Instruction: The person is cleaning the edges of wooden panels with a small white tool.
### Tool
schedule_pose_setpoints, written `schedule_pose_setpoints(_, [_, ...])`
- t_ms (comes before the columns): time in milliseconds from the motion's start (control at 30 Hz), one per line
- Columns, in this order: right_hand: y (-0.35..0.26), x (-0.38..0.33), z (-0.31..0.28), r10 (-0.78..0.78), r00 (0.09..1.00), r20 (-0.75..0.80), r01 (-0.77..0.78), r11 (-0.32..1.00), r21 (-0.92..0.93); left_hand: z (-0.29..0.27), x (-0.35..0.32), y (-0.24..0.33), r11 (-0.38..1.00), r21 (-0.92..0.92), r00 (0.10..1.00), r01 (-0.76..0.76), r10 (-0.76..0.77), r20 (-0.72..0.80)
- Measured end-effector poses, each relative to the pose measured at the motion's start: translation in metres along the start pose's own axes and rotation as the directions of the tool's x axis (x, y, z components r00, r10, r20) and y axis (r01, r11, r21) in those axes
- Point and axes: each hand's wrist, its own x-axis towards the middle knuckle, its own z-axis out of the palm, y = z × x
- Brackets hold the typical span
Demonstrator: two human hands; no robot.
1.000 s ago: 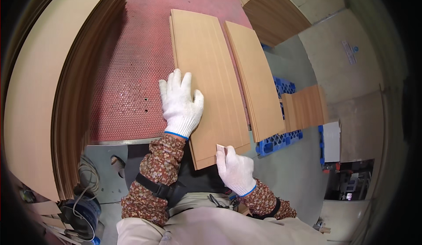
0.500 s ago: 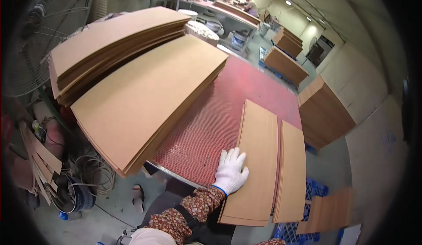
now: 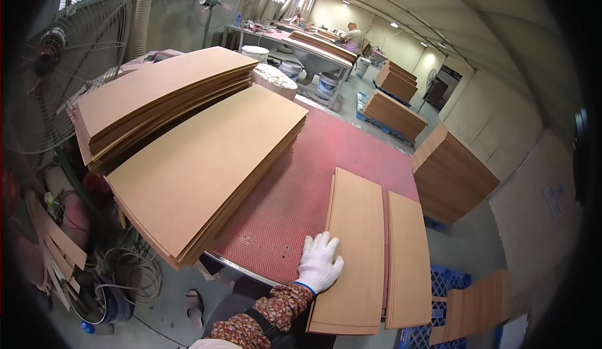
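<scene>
My left hand (image 3: pixel 318 265), in a white knitted glove with a blue cuff edge, lies palm down at the left edge of a thin stack of wooden panels (image 3: pixel 356 249). Its fingers are stretched out, the thumb resting toward the panels. A second, narrower stack of panels (image 3: pixel 409 261) lies just to the right, with a slim gap between the two. Both rest on a red, mesh-textured tabletop (image 3: pixel 351 142) and reach past its near edge. My right hand is out of the picture.
Two taller panel stacks, a near one (image 3: pixel 210 173) and a far one (image 3: pixel 169 86), fill the table's left side. A fan (image 3: pixel 47 54) stands left, above wood strips (image 3: pixel 59 242) and a coiled hose (image 3: pixel 141 277). Right are a blue pallet (image 3: pixel 442 286) and a panel pile (image 3: pixel 454 173). A person (image 3: pixel 353 39) works far back.
The view has tilted upward, showing more of the windows and ceiling. My left hand stays at the panel edge. A bit of sleeve at the lower edge has gone out of sight.
</scene>
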Motion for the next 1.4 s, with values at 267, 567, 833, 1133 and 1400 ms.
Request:
schedule_pose_setpoints(267, [0.003, -0.004, 0.003, 0.017, 1.000, -0.021, -0.016, 1.000, 0.005, 0.004, -0.005, -0.003, 1.000, 0.011, 1.000, -0.011, 0.011, 0.021])
schedule_pose_setpoints(567, [0.004, -0.001, 0.005, 0.033, 0.999, -0.033, -0.033, 0.999, -0.001, -0.001, -0.002, -0.001, 1.000, -0.002, 1.000, -0.016, 0.016, 0.010])
schedule_pose_setpoints(833, [0.008, -0.004, 0.011, 0.044, 0.998, -0.043, -0.044, 0.999, -0.006, 0.003, -0.007, -0.001, 1.000, 0.011, 0.999, -0.007, 0.007, 0.035])
schedule_pose_setpoints(1133, [0.007, -0.001, 0.008, 0.053, 0.997, -0.057, -0.053, 0.999, 0.002, 0.003, 0.000, -0.002, 1.000, 0.022, 0.999, -0.018, 0.017, 0.044])
schedule_pose_setpoints(1400, [0.009, -0.010, 0.013, 0.063, 0.996, -0.068, -0.064, 0.998, -0.003, -0.003, -0.007, 0.000, 1.000, 0.022, 0.998, -0.005, 0.004, 0.056])
